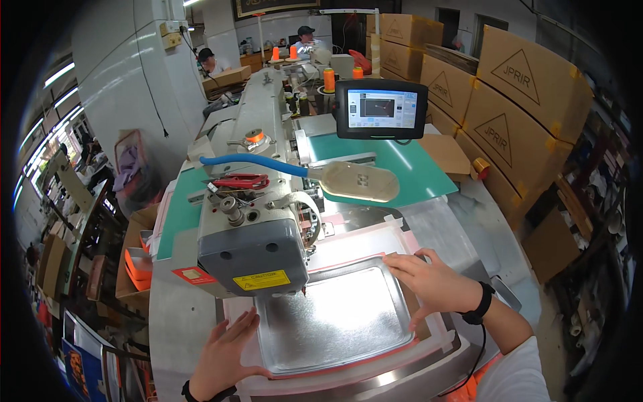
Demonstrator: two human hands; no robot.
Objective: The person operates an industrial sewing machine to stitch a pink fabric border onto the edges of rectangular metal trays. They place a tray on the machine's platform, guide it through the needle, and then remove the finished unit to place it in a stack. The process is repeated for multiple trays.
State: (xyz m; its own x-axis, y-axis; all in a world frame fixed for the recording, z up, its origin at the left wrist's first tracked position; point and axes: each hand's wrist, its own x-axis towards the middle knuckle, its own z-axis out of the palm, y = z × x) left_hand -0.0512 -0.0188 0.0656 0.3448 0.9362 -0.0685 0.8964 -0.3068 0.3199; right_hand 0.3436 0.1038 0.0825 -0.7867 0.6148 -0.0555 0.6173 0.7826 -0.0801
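A shiny rectangular metal plate (328, 321) with rounded corners lies flat under the grey head (251, 251) of a sewing machine. Pinkish-red edging shows around it, on a pale frame (439, 342) with whitish strips. My left hand (231, 348) rests at the plate's left edge, fingers spread and thumb near the lower left corner. At the right edge is my right hand (429, 281), its fingers stretched along the upper right corner and its thumb lower down the side. Neither hand grips anything. The machine's needle area is mostly hidden behind the head.
A lamp (358, 181) on a blue flexible neck hangs above the plate. Behind it stand a control screen (380, 108) and a green sheet (402, 167). Red-handled snips (241, 181) lie on the machine. Cardboard boxes (529, 80) are stacked right; two people sit in the background.
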